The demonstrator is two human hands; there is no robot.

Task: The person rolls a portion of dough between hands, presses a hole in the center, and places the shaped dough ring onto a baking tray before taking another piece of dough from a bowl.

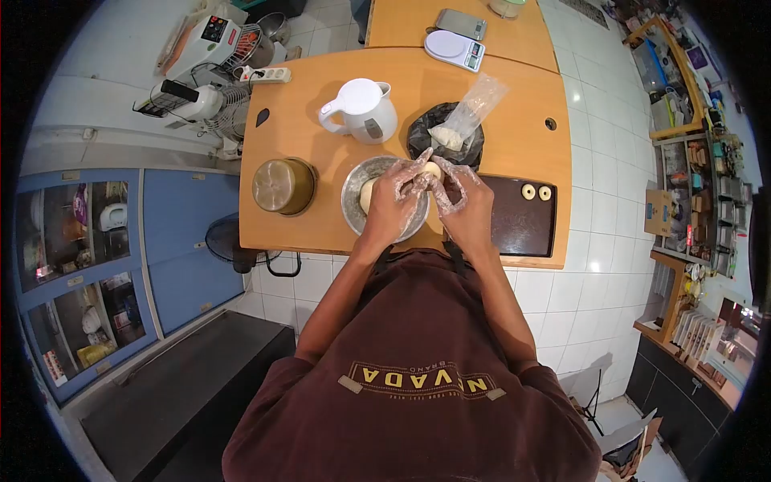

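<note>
Between my two floury hands is a small piece of dough [432, 170], held by the fingertips at the right rim of a metal bowl [351, 210]. My left hand [395, 193] is over the bowl, its fingers closed on the dough from the left. From the right, my right hand [466, 201] grips the same piece, fingers curled. A larger lump of dough [366, 195] lies in the bowl, partly hidden behind my left hand. Two small dough rings [536, 193] sit near the far right corner of a dark baking tray [518, 229], beside my right hand.
Just beyond my hands, a clear bag of flour [462, 128] rests on a black plastic bag [422, 128]. A white electric kettle [365, 112] and an upturned metal pot [281, 186] stand to the left. Farther back are a white kitchen scale [454, 50] and a power strip [269, 75].
</note>
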